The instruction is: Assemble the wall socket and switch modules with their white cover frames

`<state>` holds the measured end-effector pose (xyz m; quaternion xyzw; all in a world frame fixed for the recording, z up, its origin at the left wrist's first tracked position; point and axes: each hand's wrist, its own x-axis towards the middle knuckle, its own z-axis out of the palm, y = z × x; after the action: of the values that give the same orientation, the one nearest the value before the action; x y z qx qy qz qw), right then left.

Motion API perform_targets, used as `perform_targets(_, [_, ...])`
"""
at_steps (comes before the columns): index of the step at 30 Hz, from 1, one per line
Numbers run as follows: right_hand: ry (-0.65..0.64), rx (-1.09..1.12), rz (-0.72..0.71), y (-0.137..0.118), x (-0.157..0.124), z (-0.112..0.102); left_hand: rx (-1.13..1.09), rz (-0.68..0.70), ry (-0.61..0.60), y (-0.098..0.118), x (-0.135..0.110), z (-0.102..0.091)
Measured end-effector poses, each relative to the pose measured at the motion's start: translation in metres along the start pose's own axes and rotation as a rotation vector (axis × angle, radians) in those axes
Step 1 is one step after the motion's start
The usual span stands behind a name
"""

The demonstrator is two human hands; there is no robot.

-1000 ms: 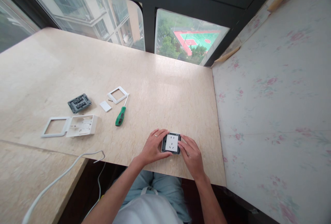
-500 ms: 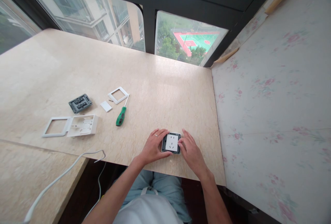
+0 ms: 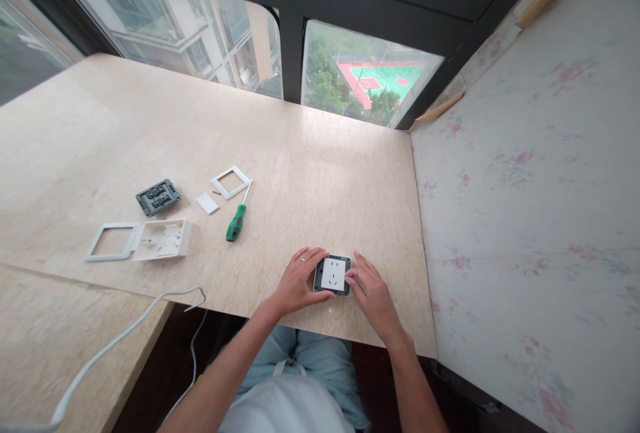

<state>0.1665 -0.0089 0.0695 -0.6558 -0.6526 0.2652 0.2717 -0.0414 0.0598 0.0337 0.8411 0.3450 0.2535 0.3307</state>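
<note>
Close to the front edge of the counter lies a wall socket (image 3: 333,274), a white face with slots in a dark grey frame. My left hand (image 3: 299,281) grips it from the left, fingers along the far edge and thumb along the near one. At its right edge is my right hand (image 3: 370,293), thumb and index finger pinched together; whatever is between them is too small to make out. Farther left, a green-handled screwdriver (image 3: 236,221) rests on the counter beside a white cover frame (image 3: 241,173) and a small white plate (image 3: 207,203).
A dark grey socket module (image 3: 159,197) sits at the left, above an open white mounting box (image 3: 163,239) with a hinged frame (image 3: 90,249). A white cable (image 3: 113,339) crosses the lower left counter. A papered wall (image 3: 500,219) bounds the right side, windows the back.
The view has shifted slightly, so the objects on the counter appear a little farther right. Both hands keep their places at the socket with no clear movement.
</note>
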Motion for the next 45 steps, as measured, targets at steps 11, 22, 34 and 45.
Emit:
perform_targets(11, [0.144, -0.035, -0.078, 0.003, -0.01, -0.001, 0.002, 0.003, 0.005, 0.0, 0.001, 0.0])
perform_targets(22, [0.147, -0.307, -0.256, 0.003, -0.018, 0.003, 0.0, -0.019, -0.009, 0.001, 0.001, 0.0])
perform_targets(34, [0.157, 0.077, -0.054, 0.004, -0.019, 0.005, -0.004, -0.018, 0.001, 0.0, 0.0, 0.001])
perform_targets(45, [-0.071, 0.131, -0.078, 0.022, -0.013, 0.016, -0.007, -0.024, 0.011, -0.004, 0.0, 0.005])
